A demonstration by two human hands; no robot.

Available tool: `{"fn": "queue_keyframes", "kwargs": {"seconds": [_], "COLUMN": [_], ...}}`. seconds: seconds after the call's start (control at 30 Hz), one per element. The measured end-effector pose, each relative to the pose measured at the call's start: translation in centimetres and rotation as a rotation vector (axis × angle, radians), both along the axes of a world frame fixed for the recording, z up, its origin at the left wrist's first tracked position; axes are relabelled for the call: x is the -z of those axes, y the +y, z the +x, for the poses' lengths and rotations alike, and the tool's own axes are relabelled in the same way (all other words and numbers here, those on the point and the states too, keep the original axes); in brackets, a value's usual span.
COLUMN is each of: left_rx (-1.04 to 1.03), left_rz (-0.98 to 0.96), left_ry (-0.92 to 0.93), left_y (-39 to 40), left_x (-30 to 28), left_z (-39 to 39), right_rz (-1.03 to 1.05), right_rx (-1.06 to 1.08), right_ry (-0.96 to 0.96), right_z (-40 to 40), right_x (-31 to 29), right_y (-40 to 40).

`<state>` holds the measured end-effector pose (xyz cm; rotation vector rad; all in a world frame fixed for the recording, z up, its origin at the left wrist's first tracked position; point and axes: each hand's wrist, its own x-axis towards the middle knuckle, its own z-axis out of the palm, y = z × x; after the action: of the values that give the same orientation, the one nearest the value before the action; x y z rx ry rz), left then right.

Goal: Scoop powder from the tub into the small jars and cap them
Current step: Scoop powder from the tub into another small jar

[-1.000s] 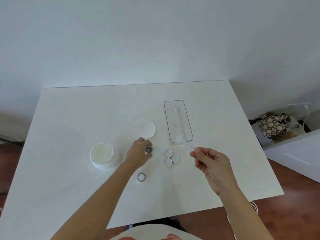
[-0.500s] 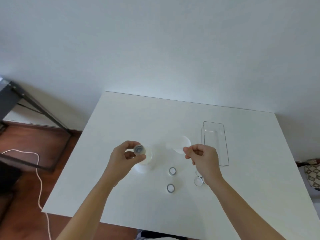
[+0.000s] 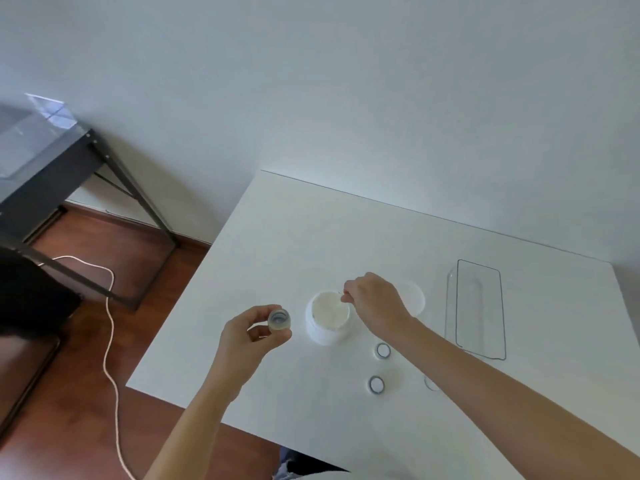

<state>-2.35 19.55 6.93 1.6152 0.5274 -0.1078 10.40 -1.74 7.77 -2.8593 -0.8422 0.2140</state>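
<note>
Since half a second ago the right hand (image 3: 375, 303) has crossed from near the clear tray to the open tub (image 3: 327, 317), and the left hand (image 3: 249, 336) has carried its jar out to the tub's left side; the camera has swung left too.

The head view is the only one. The left hand's fingers (image 3: 254, 315) are curled round a small jar (image 3: 279, 320), held above the desk (image 3: 311, 220) just beside the tub, mouth up and tilted toward the camera. The right hand's fingers are pinched together over the tub's far rim, probably on a thin scoop handle, though the scoop itself is too faint to make out. The tub is a squat white round pot with pale powder near its brim; its flat white lid (image 3: 414, 297) lies behind the right hand.

As for progress, this looks like an early scoop. The held jar shows no powder that I can tell. Two small round pieces with grey rims (image 3: 382, 350) (image 3: 376, 385) lie on the desk near the right forearm, and I cannot say whether they are caps or jars. Nothing visible is capped, so filling and capping seem to lie ahead.

The tray (image 3: 479, 308) is a clear, thin-walled rectangle, standing well apart to the right. The desk is smooth matt white.
</note>
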Motion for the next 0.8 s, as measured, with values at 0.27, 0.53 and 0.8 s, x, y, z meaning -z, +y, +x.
{"fn": "queue_keyframes", "kwargs": {"seconds": [0.27, 0.53, 0.8], "left_rx": [-0.008, 0.031, 0.046], "left_rz": [-0.058, -0.073, -0.044], "left_ry": [-0.003, -0.022, -0.053], "left_y": [0.0, -0.3, -1.2], "left_x": [0.1, 0.4, 0.8], "left_z": [0.3, 1.4, 2.7], "right_rz": [-0.144, 0.062, 0.429], "right_rx": [-0.031, 0.283, 0.7], "right_ry": [-0.06, 0.23, 0.536], "right_z": [-0.4, -0.1, 0.5], "right_x": [1.5, 0.9, -1.5], "right_y": [2.2, 1.3, -2.4]}}
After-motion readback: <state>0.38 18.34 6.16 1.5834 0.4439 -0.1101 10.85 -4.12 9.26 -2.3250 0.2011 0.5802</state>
